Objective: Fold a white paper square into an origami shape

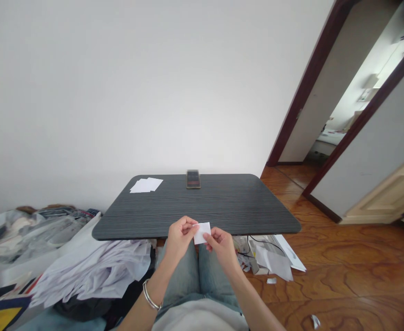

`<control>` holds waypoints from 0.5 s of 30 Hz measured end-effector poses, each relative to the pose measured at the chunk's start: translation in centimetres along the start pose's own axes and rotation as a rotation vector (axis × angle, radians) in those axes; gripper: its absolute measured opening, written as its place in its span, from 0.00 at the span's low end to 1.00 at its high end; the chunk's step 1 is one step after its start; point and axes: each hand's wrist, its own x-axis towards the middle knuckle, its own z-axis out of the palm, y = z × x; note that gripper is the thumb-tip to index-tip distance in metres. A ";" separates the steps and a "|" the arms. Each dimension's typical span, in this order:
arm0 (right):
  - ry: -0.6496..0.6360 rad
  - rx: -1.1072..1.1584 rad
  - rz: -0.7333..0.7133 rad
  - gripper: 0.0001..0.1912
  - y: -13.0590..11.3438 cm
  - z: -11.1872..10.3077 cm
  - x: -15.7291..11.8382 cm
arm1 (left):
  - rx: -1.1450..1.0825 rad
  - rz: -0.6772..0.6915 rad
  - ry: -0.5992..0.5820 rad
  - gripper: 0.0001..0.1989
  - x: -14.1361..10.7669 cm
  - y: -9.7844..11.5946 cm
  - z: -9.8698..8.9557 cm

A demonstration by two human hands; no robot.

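Observation:
A small white square of paper (202, 232) is held up between my two hands, just at the near edge of the dark table (195, 207). My left hand (182, 233) pinches its left side between thumb and fingers. On the right side, my right hand (219, 242) grips the lower corner, thumb on top and fingers behind. Several white paper sheets (145, 185) lie overlapping at the table's far left corner. A phone-like dark device (193, 179) leans upright at the middle of the far edge.
Piles of clothes and white fabric (94, 271) lie left of the table. Beneath its right side are cables, papers (274, 262) and a box on the wooden floor (326, 271). A white wall (153, 92) stands behind; a doorway opens at the right.

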 end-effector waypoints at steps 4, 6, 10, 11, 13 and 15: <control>0.013 -0.006 0.005 0.17 -0.2 0.1 0.1 | 0.011 0.039 0.055 0.14 -0.1 -0.1 0.3; 0.015 -0.015 0.006 0.18 -0.2 0.1 0.1 | 0.033 0.059 0.058 0.14 -0.2 -0.1 0.4; 0.023 -0.018 -0.010 0.17 -0.2 -0.2 0.3 | 0.092 0.081 0.031 0.13 -0.2 0.2 0.4; 0.021 -0.020 -0.018 0.17 -0.1 -0.3 0.4 | 0.091 0.076 0.025 0.13 -0.2 0.2 0.4; 0.000 -0.037 -0.031 0.17 -0.1 -0.6 0.7 | 0.062 0.049 0.003 0.14 0.0 0.0 0.1; -0.051 -0.075 -0.023 0.16 0.0 -1.0 1.1 | 0.019 -0.001 -0.053 0.15 0.5 -0.4 -0.4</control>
